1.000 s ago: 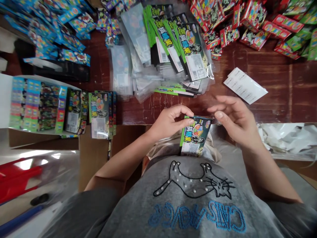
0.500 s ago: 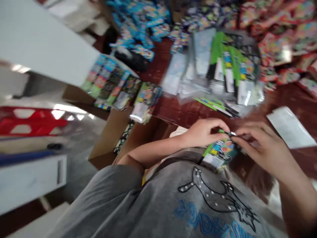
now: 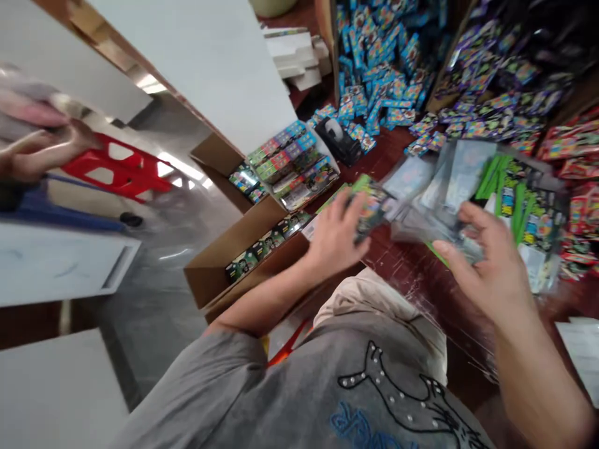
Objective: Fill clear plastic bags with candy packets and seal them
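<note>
My left hand [image 3: 337, 234], slightly blurred, lies with fingers spread over the near side of a green-and-black packet stack [image 3: 372, 202] at the table edge. My right hand [image 3: 489, 268] is open, thumb and fingers apart, over clear plastic sleeves [image 3: 433, 215]; its fingertips partly cover them. Right of the sleeves, green-and-black printed packets [image 3: 533, 215] lie fanned out. Left of my left hand, rows of colourful packs [image 3: 290, 162] stand beside a black holder [image 3: 339, 140].
An open cardboard box [image 3: 229, 246] holds dark patterned packs below the table edge. Blue sachets [image 3: 384, 75], purple sachets [image 3: 491, 93] and red sachets [image 3: 580, 181] are heaped at the back and right. Another person's hand [image 3: 51, 149] shows at far left.
The view has shifted left. My hands have separated: the left moved left to the table-edge stack, the right up to the sleeves. The packet is no longer held between them at my lap.
</note>
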A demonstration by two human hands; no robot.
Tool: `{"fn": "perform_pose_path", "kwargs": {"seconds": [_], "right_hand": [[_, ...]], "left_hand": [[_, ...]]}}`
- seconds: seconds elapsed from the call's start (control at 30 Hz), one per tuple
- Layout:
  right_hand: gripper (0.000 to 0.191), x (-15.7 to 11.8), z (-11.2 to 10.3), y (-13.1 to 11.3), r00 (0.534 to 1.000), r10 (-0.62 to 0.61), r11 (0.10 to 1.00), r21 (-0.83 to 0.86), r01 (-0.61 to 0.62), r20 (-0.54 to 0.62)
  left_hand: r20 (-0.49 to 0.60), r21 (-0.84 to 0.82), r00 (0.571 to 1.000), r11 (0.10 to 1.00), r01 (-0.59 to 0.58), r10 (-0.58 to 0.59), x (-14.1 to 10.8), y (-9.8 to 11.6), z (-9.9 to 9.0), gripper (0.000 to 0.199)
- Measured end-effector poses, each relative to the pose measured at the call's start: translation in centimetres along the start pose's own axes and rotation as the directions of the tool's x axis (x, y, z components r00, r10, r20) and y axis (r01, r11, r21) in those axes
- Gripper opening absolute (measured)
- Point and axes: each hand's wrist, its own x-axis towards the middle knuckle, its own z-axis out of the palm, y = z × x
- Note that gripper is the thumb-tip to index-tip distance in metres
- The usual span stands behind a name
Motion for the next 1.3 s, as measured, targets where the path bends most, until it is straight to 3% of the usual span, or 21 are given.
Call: {"fn": "perform_pose_path", "kwargs": {"seconds": [0.03, 0.1, 0.17, 0.23, 0.3, 0.4, 0.47, 0.53, 0.63, 0.7, 0.77, 0.83, 0.9, 0.97, 1.03, 1.13, 1.3], "right_hand": [[0.085, -0.2, -0.9, 0.9, 0.999, -0.034, 0.984, -0.178, 0.026, -0.041], [0.105, -1.3, -2.7, 3.0, 0.988, 0.007, 0.850, -0.519, -0.088, -0.155], [0.121, -2.8, -3.6, 4.8, 0.957, 0.156, 0.700, -0.656, -0.282, -0.244], [0.124, -4.1, -3.3, 5.7, 0.911, 0.298, 0.598, -0.689, -0.410, -0.283], [0.103, -4.7, -2.3, 5.8, 0.881, 0.411, 0.569, -0.689, -0.449, -0.235], [0.059, -4.7, -1.1, 5.8, 0.843, 0.510, 0.602, -0.628, -0.493, -0.173], [0.048, -4.7, -1.4, 5.9, 0.826, 0.539, 0.639, -0.561, -0.527, -0.162], [0.040, -4.9, -2.4, 5.4, 0.820, 0.552, 0.672, -0.503, -0.544, -0.150], [0.028, -5.5, -4.3, 3.0, 0.842, 0.508, 0.689, -0.502, -0.523, -0.179], [0.033, -5.7, -4.6, 0.7, 0.871, 0.426, 0.689, -0.537, -0.487, -0.243], [0.029, -5.7, -4.0, -1.0, 0.923, 0.301, 0.723, -0.574, -0.384, -0.238], [0.020, -6.0, -3.4, -1.6, 0.979, 0.126, 0.807, -0.557, -0.196, -0.162], [0.023, -6.6, -3.6, -1.3, 0.974, -0.065, 0.884, -0.466, -0.045, -0.218], [0.039, -7.5, -5.0, -0.3, 0.915, -0.145, 0.903, -0.428, -0.034, -0.377], [0.048, -8.4, -6.7, 0.7, 0.882, -0.093, 0.908, -0.404, -0.116, -0.462], [0.043, -9.3, -8.7, 1.5, 0.936, 0.038, 0.935, -0.318, -0.156, -0.349], [0.029, -9.3, -9.0, 1.0, 0.952, 0.104, 0.913, -0.351, -0.207, -0.289]], "left_hand": [[-0.001, 0.035, 0.999, 0.998, 0.051, -0.051, 1.1, -2.2, -0.4, 0.094], [0.063, 0.096, 0.990, 0.988, 0.123, -0.129, 2.8, -5.8, -0.7, 0.099], [0.152, 0.120, 0.974, 0.981, 0.152, -0.170, 3.8, -8.1, -0.4, 0.098], [0.199, 0.091, 0.966, 0.985, 0.147, -0.162, 4.1, -8.9, 0.1, 0.092], [0.205, 0.039, 0.970, 0.991, 0.128, -0.133, 4.2, -8.9, 0.6, 0.091], [0.214, 0.001, 0.967, 0.990, 0.138, -0.135, 4.4, -8.0, 0.7, 0.106], [0.204, 0.005, 0.971, 0.992, 0.125, -0.123, 4.8, -6.7, 0.4, 0.103], [0.121, -0.008, 0.991, 0.998, 0.058, -0.057, 5.1, -4.5, 0.2, 0.093], [0.044, -0.206, 0.998, 0.978, -0.037, 0.047, 5.4, 0.5, 1.5, 0.077], [0.156, -0.492, 0.985, 0.871, 0.016, 0.070, 5.9, 4.8, 3.8, 0.070], [0.227, -0.732, 0.968, 0.675, 0.095, 0.110, 6.8, 9.6, 6.4, 0.075], [0.230, -0.843, 0.962, 0.524, 0.122, 0.147, 7.7, 13.9, 8.2, 0.078], [0.250, -0.866, 0.945, 0.484, 0.122, 0.209, 8.1, 16.7, 9.0, 0.076], [0.309, -0.848, 0.895, 0.519, 0.107, 0.321, 8.0, 17.9, 9.0, 0.072], [0.364, -0.812, 0.824, 0.581, 0.052, 0.435, 7.3, 17.9, 8.7, 0.067], [0.414, -0.763, 0.749, 0.646, -0.024, 0.517, 5.8, 17.4, 8.2, 0.062], [0.429, -0.723, 0.752, 0.689, -0.047, 0.501, 4.7, 17.0, 8.1, 0.055]]}}
